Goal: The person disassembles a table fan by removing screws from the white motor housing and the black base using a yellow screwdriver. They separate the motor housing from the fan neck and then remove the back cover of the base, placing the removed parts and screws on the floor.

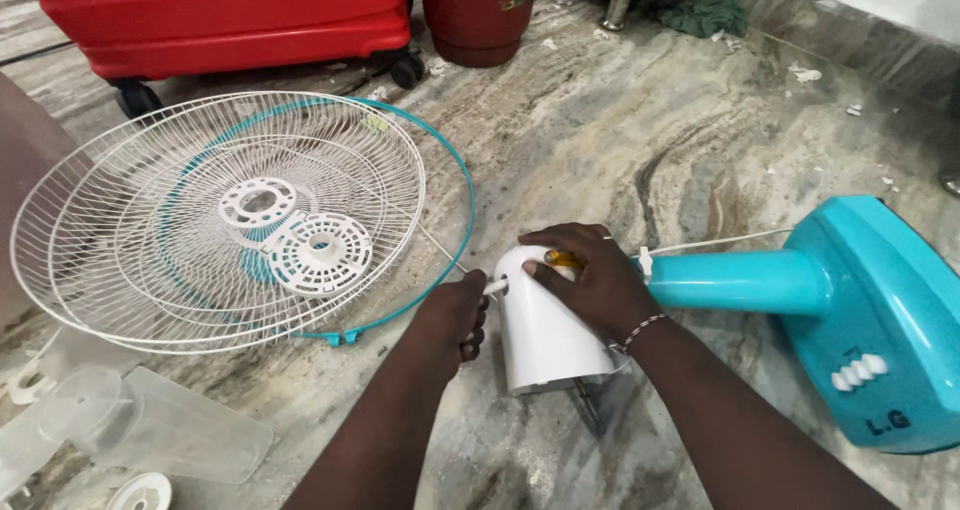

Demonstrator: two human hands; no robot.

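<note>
White motor housing [545,335] was gripped by the right hand [590,280]; its shaft [494,287] pinched by the left hand [455,315]; grilles [215,220] and blade [130,425] already removed.

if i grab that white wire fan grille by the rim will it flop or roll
The white wire grille is thin open wire, so probably light for its size and somewhat springy at the rim. It lies dished on the marble floor over another grille and a teal ring, so it would likelier rock or slide than roll.
</note>
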